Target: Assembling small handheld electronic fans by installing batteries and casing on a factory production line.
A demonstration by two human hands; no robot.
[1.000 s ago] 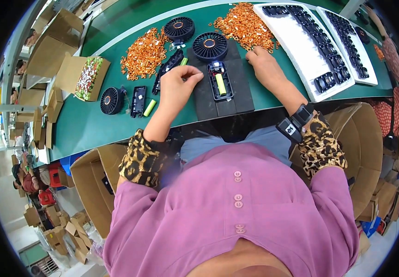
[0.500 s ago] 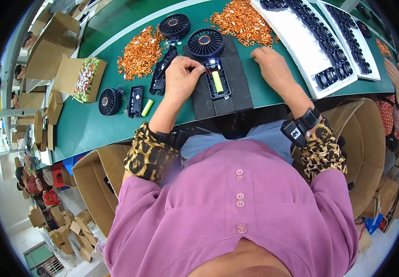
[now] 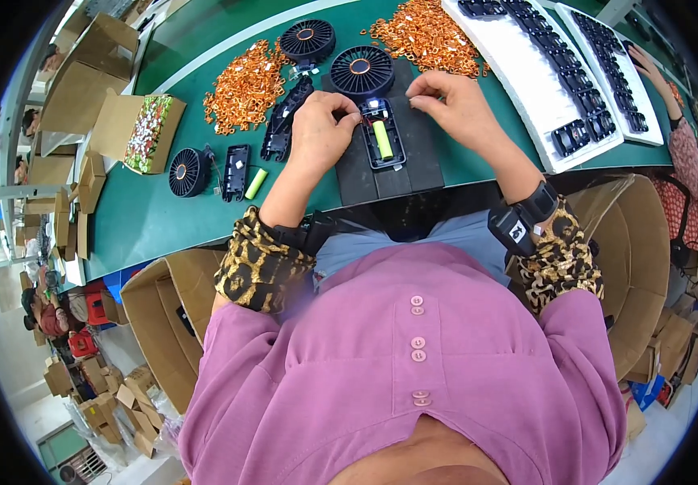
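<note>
A dark fan housing (image 3: 397, 155) lies open on a black mat (image 3: 349, 179), with a yellow-green battery cell (image 3: 382, 140) and thin red wires inside. The round fan head (image 3: 362, 71) is just beyond its far end. At the housing's upper left edge, my left hand (image 3: 322, 131) is closed in a pinch; whatever sits between its fingertips is too small to make out. My right hand (image 3: 456, 107) hovers over the mat's right side, apart from the housing. Its thumb and forefinger are pinched together, and I cannot make out what they hold.
Orange ring-shaped parts (image 3: 245, 89) lie in a heap at left, and another orange heap (image 3: 426, 36) lies beyond. White foam trays (image 3: 519, 89) of black parts stand at right. A second fan (image 3: 190, 172), housing (image 3: 236, 172) and cell (image 3: 256, 184) lie at left, near a cardboard box (image 3: 167, 137).
My right hand has moved left from the edge of the orange heap toward the housing, its fingers now pinched. My left hand has stayed beside the housing. At far right, another person's arm reaches toward the trays.
</note>
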